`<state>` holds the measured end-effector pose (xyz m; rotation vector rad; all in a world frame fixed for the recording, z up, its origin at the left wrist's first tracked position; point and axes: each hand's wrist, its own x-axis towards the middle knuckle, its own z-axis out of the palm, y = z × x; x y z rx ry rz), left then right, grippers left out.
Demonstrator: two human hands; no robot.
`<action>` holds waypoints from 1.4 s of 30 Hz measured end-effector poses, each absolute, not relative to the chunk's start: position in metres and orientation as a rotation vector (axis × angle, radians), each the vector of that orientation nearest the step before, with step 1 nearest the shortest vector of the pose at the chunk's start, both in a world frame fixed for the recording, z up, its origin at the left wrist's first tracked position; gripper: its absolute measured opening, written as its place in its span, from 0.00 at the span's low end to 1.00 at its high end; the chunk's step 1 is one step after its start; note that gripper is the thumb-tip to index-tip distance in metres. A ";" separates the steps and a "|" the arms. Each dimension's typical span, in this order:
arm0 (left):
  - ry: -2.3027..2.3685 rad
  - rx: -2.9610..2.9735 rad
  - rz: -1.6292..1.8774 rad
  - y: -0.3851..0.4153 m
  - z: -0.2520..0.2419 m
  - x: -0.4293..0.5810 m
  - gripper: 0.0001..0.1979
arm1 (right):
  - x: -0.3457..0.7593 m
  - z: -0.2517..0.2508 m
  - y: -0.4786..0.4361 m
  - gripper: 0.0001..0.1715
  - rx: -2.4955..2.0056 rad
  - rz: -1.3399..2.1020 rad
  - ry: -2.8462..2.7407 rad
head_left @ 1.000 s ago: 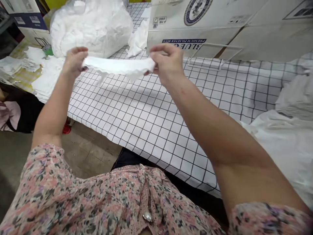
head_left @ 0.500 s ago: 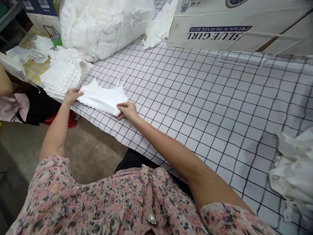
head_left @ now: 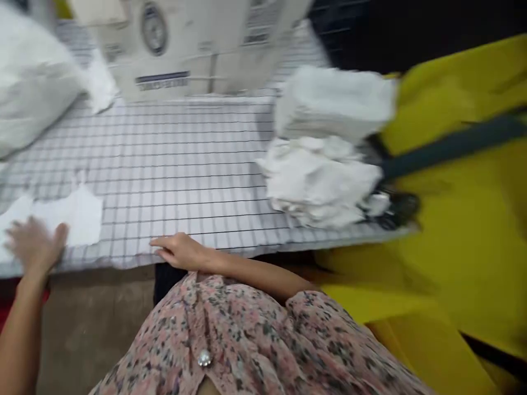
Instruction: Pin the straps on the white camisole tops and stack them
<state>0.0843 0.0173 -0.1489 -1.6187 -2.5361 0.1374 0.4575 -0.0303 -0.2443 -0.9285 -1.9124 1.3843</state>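
A white camisole top (head_left: 84, 216) with thin straps lies flat on the checked tablecloth at the left. My left hand (head_left: 35, 244) rests over its lower part with fingers spread, blurred by motion. Away from the garment, my right hand (head_left: 179, 249) hovers at the table's front edge, fingers loosely stretched and nothing visible in them. A crumpled heap of white garments (head_left: 319, 181) lies to the right, and behind it stands a neat white stack (head_left: 340, 99) of folded cloth.
A large white bag (head_left: 33, 82) bulges at the far left, with a white cloth (head_left: 101, 82) beside it. Cardboard boxes (head_left: 173, 66) line the back of the checked table (head_left: 193, 164). Yellow material (head_left: 465, 219) and a dark bar (head_left: 457, 142) are at the right.
My view has swung right, bringing the heap and stack into sight. My right hand has let go of the camisole top and moved right; my left hand now lies spread on it.
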 end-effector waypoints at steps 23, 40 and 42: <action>-1.632 -3.398 -0.476 0.116 -0.172 0.496 0.19 | 0.822 -0.253 0.015 0.16 -1.703 0.361 -1.665; -2.316 -3.333 -0.131 0.096 -0.211 0.471 0.22 | 0.811 -0.307 -0.076 0.16 -1.866 0.084 -1.436; -2.258 -3.376 -0.087 0.092 -0.214 0.478 0.24 | 0.807 -0.317 -0.067 0.20 -1.967 0.067 -1.495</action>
